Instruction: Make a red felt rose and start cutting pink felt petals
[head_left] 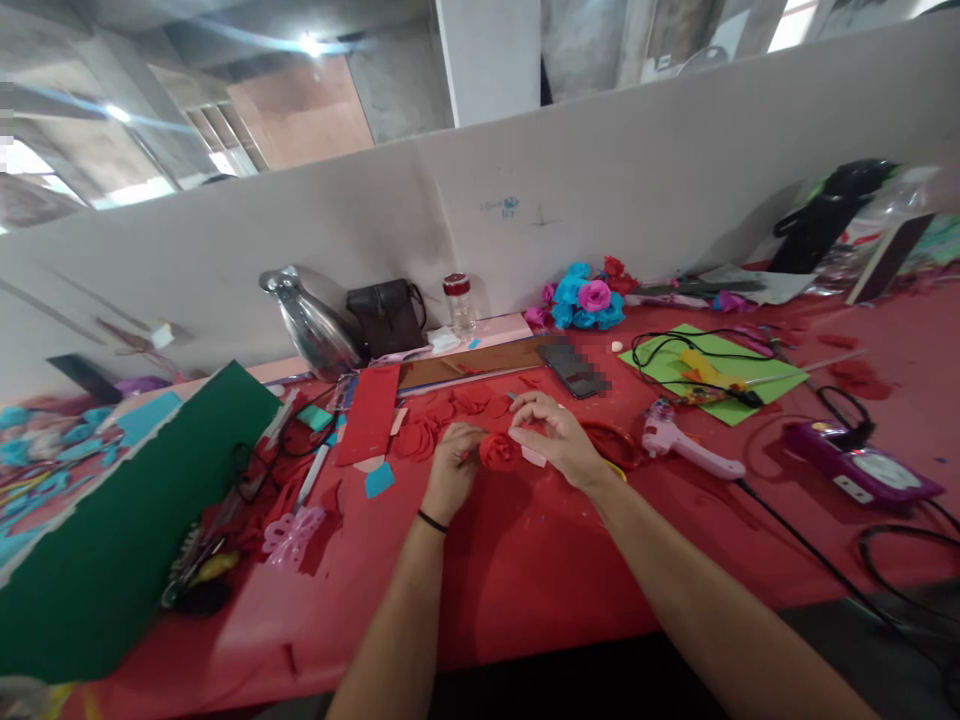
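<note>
A red paper rose [498,452] with layered, curled petals is between my two hands, above the red table. My left hand [451,468], with a dark band at its wrist, is closed at the flower's left side and grips it. My right hand [556,436] is at the flower's upper right, fingers curved, thumb close to the petals and apart from the forefinger. Whether the thumb touches the rose I cannot tell. Just behind lie several cut red petal pieces [417,438]. A pale pink scrap [533,456] shows under my right hand.
A pink glue gun [691,446] and a purple power strip [862,468] with cords lie right. Behind are a phone [574,369], a paper-flower bouquet [590,298], a glass jar [458,303] and a steel flask [311,325]. A green box [150,530] stands left.
</note>
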